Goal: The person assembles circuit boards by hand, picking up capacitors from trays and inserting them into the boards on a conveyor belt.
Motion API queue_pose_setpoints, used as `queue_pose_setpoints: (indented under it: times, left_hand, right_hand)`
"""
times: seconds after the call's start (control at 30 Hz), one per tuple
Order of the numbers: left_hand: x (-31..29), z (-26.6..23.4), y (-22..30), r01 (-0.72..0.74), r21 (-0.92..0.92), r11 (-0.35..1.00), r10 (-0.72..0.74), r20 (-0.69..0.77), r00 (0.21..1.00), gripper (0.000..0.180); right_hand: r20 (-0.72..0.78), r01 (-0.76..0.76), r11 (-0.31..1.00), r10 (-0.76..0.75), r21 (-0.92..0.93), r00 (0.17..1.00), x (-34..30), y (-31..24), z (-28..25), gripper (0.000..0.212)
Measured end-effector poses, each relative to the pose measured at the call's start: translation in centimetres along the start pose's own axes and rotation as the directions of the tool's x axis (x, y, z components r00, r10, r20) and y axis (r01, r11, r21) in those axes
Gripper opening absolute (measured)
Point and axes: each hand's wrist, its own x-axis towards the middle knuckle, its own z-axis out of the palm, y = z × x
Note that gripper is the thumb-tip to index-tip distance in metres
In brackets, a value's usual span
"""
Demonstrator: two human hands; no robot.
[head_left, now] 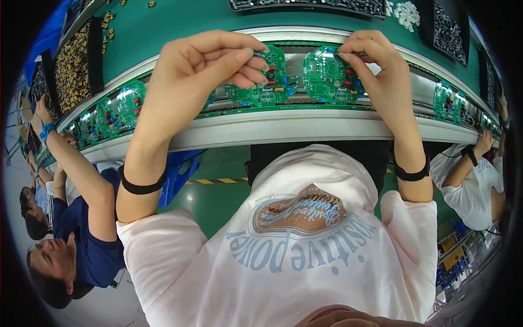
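Two green circuit boards sit side by side on the rail line in front of me. Over the left circuit board (pixel 279 82) is my left hand (pixel 204 68), thumb and forefinger pinched at the board's upper part; whatever is between them is too small to name. My right hand (pixel 378 68) is at the upper right edge of the right circuit board (pixel 321 73). Its thumb and forefinger are pressed together too, the tips hiding anything held. Both boards carry small red, blue and black components. A black band circles each forearm.
A metal rail (pixel 272 126) runs across in front of me, with further circuit boards (pixel 131 102) to the left and right. Beyond lies a green worktop (pixel 190 19) with bins of yellow-black parts (pixel 73 71), dark parts (pixel 449 35) and white parts (pixel 406 15). Co-workers (pixel 90 218) flank me.
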Motion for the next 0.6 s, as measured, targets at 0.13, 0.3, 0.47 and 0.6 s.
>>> queue_pose_setpoints:
  times: [0.13,0.3,0.47,0.6]
  left_hand:
    - [-0.4,-0.4,-0.3,-0.011,0.029,1.0,0.012,-0.008,1.0,0.021]
    - [-0.5,0.5,-0.3,-0.17,0.317,0.933,0.215,-0.111,0.97,0.02]
    - [-0.6,0.7,0.4,-0.168,0.556,0.814,0.274,-0.113,0.955,0.019]
    - [-0.3,0.2,0.0,-0.154,0.509,0.847,0.243,-0.112,0.964,0.019]
  right_hand:
    - [-0.02,-0.001,1.0,0.002,0.022,1.0,0.1,0.1,0.4,0.012]
    - [-0.045,0.01,1.0,-0.009,0.018,0.999,0.0,0.1,0.2,0.011]
    - [-0.062,0.012,1.0,-0.012,0.003,0.998,0.1,-0.2,0.5,0.012]
    - [-0.062,0.015,1.0,-0.014,0.006,0.998,0.1,-0.2,0.7,0.012]
